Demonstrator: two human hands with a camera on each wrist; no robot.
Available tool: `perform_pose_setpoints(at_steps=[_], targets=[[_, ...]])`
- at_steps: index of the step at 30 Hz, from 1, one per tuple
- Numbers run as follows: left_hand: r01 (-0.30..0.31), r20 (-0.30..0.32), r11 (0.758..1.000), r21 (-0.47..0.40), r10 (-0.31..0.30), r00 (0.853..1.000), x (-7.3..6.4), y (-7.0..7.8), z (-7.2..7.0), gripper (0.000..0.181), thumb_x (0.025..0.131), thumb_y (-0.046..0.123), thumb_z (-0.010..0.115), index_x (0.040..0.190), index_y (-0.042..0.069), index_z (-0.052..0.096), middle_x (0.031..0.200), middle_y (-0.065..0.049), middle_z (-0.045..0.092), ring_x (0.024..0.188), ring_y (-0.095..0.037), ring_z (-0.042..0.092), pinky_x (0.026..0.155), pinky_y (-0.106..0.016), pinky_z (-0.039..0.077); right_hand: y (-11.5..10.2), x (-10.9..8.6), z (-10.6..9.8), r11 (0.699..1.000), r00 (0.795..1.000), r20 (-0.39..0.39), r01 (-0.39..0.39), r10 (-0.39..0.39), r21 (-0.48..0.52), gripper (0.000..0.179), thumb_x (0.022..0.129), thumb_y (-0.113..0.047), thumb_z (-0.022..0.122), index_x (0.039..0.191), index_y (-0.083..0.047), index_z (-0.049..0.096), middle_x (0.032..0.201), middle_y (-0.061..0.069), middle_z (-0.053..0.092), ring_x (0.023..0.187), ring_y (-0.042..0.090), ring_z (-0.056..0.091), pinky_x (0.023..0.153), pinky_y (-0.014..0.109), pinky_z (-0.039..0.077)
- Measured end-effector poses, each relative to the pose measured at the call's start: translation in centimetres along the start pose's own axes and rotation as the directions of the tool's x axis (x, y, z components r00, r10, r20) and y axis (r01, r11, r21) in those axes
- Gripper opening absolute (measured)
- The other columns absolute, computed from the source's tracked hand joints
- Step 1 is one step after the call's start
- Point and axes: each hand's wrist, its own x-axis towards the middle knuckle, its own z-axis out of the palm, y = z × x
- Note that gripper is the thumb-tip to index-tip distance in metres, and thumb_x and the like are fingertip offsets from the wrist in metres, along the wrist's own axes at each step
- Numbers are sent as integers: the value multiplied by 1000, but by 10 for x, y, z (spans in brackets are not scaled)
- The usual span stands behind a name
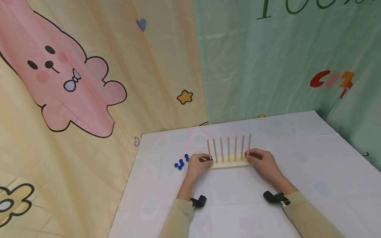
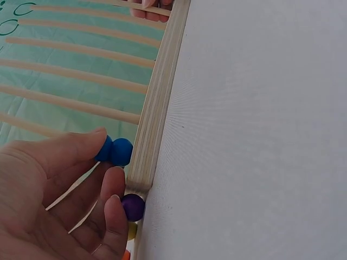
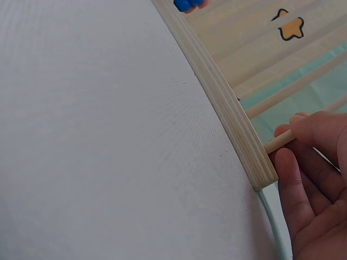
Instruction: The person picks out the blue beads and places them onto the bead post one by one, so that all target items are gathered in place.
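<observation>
A pale wooden pegboard (image 1: 230,166) rests on the table, its row of several upright pegs (image 1: 228,148) pointing up. My left hand (image 1: 196,164) is at the leftmost peg, thumb and finger pinching an upper blue bead (image 2: 103,149). Right below it, a lower blue bead (image 2: 122,153) sits against the base. Beside that end of the board, close to my curled fingers, a purple bead (image 2: 133,207) shows in the left wrist view. My right hand (image 1: 263,162) pinches the rightmost peg (image 3: 279,142) near its foot, at the board's other end.
Several loose blue beads (image 1: 180,161) lie on the white table (image 1: 226,205), left of my left hand. A yellow bead (image 2: 132,232) and an orange bead (image 2: 127,254) peek out past the purple one. Patterned curtains (image 1: 160,66) hang behind the table's back edge.
</observation>
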Motion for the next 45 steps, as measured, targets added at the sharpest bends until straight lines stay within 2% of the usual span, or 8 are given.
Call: perform_pose_setpoints(at_steps=[7, 15, 22, 31, 36, 40, 45], targets=[[-10, 18, 1000, 4, 10, 1000, 3, 4, -1, 25, 82, 14, 84, 106, 15, 79, 94, 4, 70, 81, -12, 63, 64, -26, 53, -2, 0, -3, 1000, 1000, 5, 8, -8, 3, 21, 95, -33, 71, 109, -18, 74, 111, -1, 74, 98, 16, 67, 76, 23, 53], [-9, 45, 1000, 9, 8, 999, 4, 10, -9, 26, 83, 17, 83, 108, 16, 78, 99, 5, 71, 83, -12, 64, 66, -27, 54, -1, 0, -3, 1000, 1000, 6, 13, -13, 15, 21, 96, -31, 71, 111, -16, 74, 112, 3, 73, 99, 14, 67, 76, 22, 53], [-9, 67, 1000, 8, 9, 998, 1, 23, -24, 26, 86, 17, 81, 111, 12, 77, 105, -2, 71, 85, -16, 65, 67, -30, 54, -3, -2, -3, 1000, 1000, -8, 7, -7, 24, 19, 96, -28, 72, 110, -16, 74, 110, 3, 74, 96, 14, 67, 73, 23, 53], [-78, 27, 995, 66, 76, 997, -3, 33, -48, 28, 87, 15, 79, 114, 8, 76, 106, -2, 73, 93, -21, 66, 76, -34, 55, -3, 0, -2, 1000, 1000, -2, 17, -17, 26, 20, 95, -28, 72, 110, -15, 75, 109, 3, 74, 96, 17, 67, 73, 22, 52], [-93, 8, 993, 72, 93, 996, -5, 37, -62, 24, 89, 16, 79, 112, 14, 76, 108, -5, 72, 93, -19, 66, 73, -33, 56, -2, 1, -1, 1000, 1000, 2, 12, -12, 26, 20, 96, -28, 72, 110, -14, 75, 109, 4, 74, 97, 19, 67, 73, 22, 52], [-72, -12, 994, 76, 74, 997, -6, 39, -72, 22, 90, 19, 78, 112, 17, 76, 108, -6, 71, 94, -20, 65, 71, -31, 56, -3, 0, -1, 1000, 1000, 0, 7, -7, 13, 20, 96, -29, 72, 110, -14, 75, 109, 4, 74, 96, 16, 67, 73, 22, 52], [-60, -33, 994, 93, 64, 997, -5, 35, -85, 21, 91, 20, 76, 112, 18, 76, 112, -7, 71, 97, -19, 64, 79, -34, 56, -4, 1, -1, 1000, 1000, -8, -2, 2, 0, 20, 95, -29, 72, 109, -14, 75, 108, 3, 74, 95, 15, 66, 73, 22, 52]])
